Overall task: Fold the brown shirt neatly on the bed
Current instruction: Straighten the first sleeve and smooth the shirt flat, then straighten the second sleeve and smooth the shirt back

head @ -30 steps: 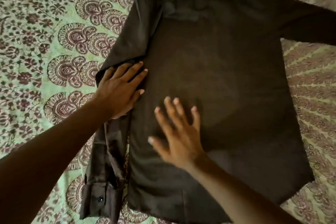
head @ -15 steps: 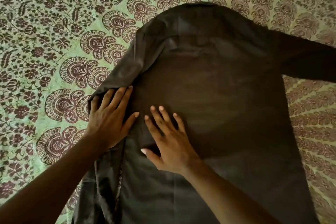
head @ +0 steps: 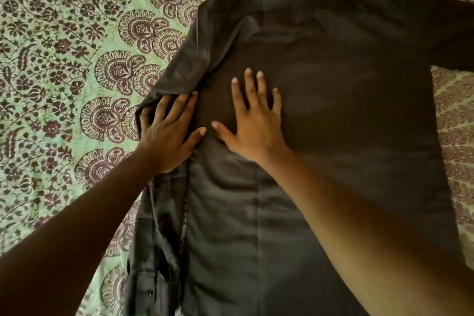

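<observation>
We see the brown shirt lying flat, back side up, on the bed cover, which is pale green with a dark floral and fan print. The shirt fills the space ahead of and beneath both hands, its collar end at the far edge of the view and its hem end running out of view near the forearms.

The right hand lies palm down on the shirt's back panel, fingers spread and extended, thumb pointing toward the left hand. It grips nothing; the palm and fingers rest flat on the fabric.

The left hand lies just beside the right hand, thumb tips close but apart. Its palm rests on the left sleeve at the point where the sleeve bends. Beyond the fingertips, the upper sleeve runs diagonally up to the shoulder; below the wrist, the lower sleeve runs alongside the shirt's side edge down to a buttoned cuff. The fingers are slightly spread, and the outer ones curl over the fold edge of the sleeve; we cannot tell whether they pinch the fabric or only press it.

The other sleeve extends outward, well away from the right hand, toward the frame's right edge
</observation>
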Motion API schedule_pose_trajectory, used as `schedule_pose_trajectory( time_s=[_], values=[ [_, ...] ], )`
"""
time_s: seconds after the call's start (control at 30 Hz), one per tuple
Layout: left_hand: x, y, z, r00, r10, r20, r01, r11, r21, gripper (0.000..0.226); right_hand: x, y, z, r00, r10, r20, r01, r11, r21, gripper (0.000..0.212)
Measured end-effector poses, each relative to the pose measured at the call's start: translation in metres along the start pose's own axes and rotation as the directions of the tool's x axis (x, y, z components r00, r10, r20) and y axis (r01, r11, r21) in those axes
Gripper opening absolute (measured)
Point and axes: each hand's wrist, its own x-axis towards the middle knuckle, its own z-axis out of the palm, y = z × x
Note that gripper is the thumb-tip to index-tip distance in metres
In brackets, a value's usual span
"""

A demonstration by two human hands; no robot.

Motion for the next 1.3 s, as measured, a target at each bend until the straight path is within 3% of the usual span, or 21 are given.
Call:
schedule_pose_trajectory(
  time_s=[0.13, 0.27, 0.37, 0.5, 0.6, 0.63, 0.7, 0.77, 0.8, 0.93, 1.07, 1.17, 1.23, 1.3],
  values=[
    [-0.017, 0.006, 0.000, 1.000, 0.027, -0.015, -0.028, 0.999, -0.046, 0.079, -0.104, -0.023, 0.011, 0.994, -0.086, 0.071, 0.083, 0.996, 0.039, 0.097],
    [-0.054, 0.015, 0.011, 0.998, 0.052, -0.027, -0.053, 0.997, -0.051, 0.072, -0.167, -0.031, 0.021, 0.990, -0.002, 0.139, -0.002, 1.000, 0.025, 0.096],
    [-0.090, 0.019, 0.019, 0.998, 0.062, -0.014, -0.063, 0.995, -0.072, 0.071, -0.199, -0.038, 0.026, 0.976, -0.167, 0.143, 0.164, 0.986, 0.032, 0.090],
    [-0.138, 0.015, 0.028, 0.996, 0.089, -0.003, -0.089, 0.996, -0.019, 0.068, -0.231, -0.052, 0.032, 0.988, -0.005, 0.157, 0.003, 1.000, 0.017, 0.086],
    [-0.171, 0.010, 0.035, 0.991, 0.133, 0.015, -0.133, 0.991, -0.005, 0.067, -0.262, -0.073, 0.039, 0.978, -0.122, 0.167, 0.122, 0.992, 0.006, 0.085],
    [-0.180, 0.008, 0.037, 0.989, 0.149, 0.012, -0.148, 0.989, -0.008, 0.066, -0.273, -0.075, 0.040, 0.984, -0.091, 0.156, 0.093, 0.996, -0.002, 0.084],
    [-0.196, 0.003, 0.040, 0.989, 0.147, 0.006, -0.147, 0.989, -0.033, 0.065, -0.293, -0.079, 0.042, 0.980, 0.155, 0.126, -0.153, 0.988, -0.024, 0.085],
    [-0.212, 0.002, 0.043, 0.997, 0.083, 0.008, -0.082, 0.990, -0.113, 0.065, -0.313, -0.088, 0.045, 0.930, 0.350, 0.111, -0.348, 0.937, -0.040, 0.086],
    [-0.221, 0.003, 0.043, 0.998, 0.053, 0.016, -0.050, 0.986, -0.157, 0.065, -0.323, -0.097, 0.048, 0.933, 0.341, 0.115, -0.339, 0.940, -0.042, 0.083],
    [-0.249, 0.001, 0.041, 1.000, 0.026, -0.013, -0.029, 0.957, -0.288, 0.066, -0.357, -0.109, 0.058, 0.989, 0.028, 0.143, -0.028, 1.000, -0.004, 0.072],
    [-0.263, 0.003, 0.031, 0.983, -0.167, -0.081, 0.106, 0.862, -0.495, 0.057, -0.377, -0.118, 0.056, 0.976, 0.130, 0.176, -0.140, 0.989, 0.045, 0.069],
    [-0.264, 0.005, 0.013, 0.951, -0.305, 0.045, 0.266, 0.739, -0.619, 0.075, -0.385, -0.132, 0.052, 0.981, 0.069, 0.181, -0.091, 0.989, 0.119, 0.070],
    [-0.259, 0.002, -0.008, 0.920, -0.370, 0.131, 0.359, 0.659, -0.661, 0.073, -0.376, -0.136, 0.044, 0.987, 0.133, 0.086, -0.147, 0.971, 0.186, 0.064],
    [-0.256, -0.002, -0.031, 0.905, -0.401, 0.140, 0.386, 0.637, -0.667, 0.057, -0.358, -0.142, 0.034, 0.967, 0.255, -0.017, -0.237, 0.917, 0.321, 0.052]
  ],
)
